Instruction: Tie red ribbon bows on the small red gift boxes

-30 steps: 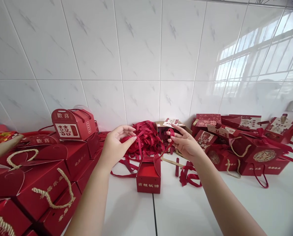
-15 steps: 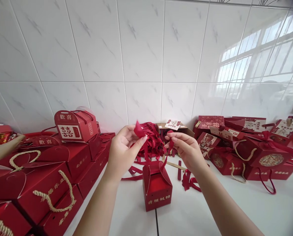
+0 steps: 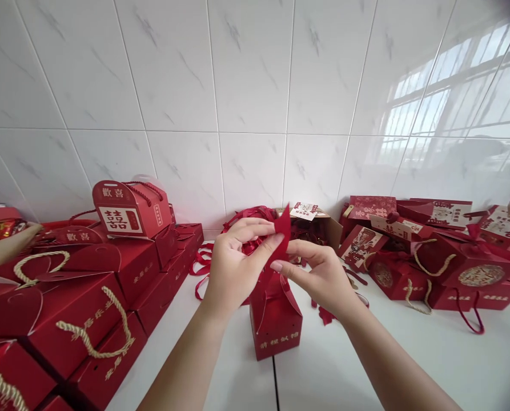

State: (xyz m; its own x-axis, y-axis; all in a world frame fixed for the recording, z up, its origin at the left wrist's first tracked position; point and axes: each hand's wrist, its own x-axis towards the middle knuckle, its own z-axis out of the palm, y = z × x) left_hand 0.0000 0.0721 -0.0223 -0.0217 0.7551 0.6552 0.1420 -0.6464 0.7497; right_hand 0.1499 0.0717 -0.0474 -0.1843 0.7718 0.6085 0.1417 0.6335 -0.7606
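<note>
A small red gift box (image 3: 279, 330) with gold lettering stands upright on the white table, its top flaps drawn together. Above it, my left hand (image 3: 234, 257) pinches a red ribbon (image 3: 284, 228) between thumb and fingers, one pointed end sticking up. From the other side my right hand (image 3: 321, 277) closes thumb and forefinger on the ribbon close to the left fingertips. The ribbon's lower part runs down towards the box top, partly hidden by my hands.
Stacked red boxes (image 3: 83, 319) with rope handles fill the left. Another person's hand (image 3: 6, 248) holds shiny red packets (image 3: 4, 228) at the far left. Behind lie loose ribbons (image 3: 201, 265) and an open carton (image 3: 329, 228); more decorated boxes (image 3: 447, 268) stand right.
My hands have come together over the box, the right moving left to meet the ribbon in the left hand. The view has shifted slightly.
</note>
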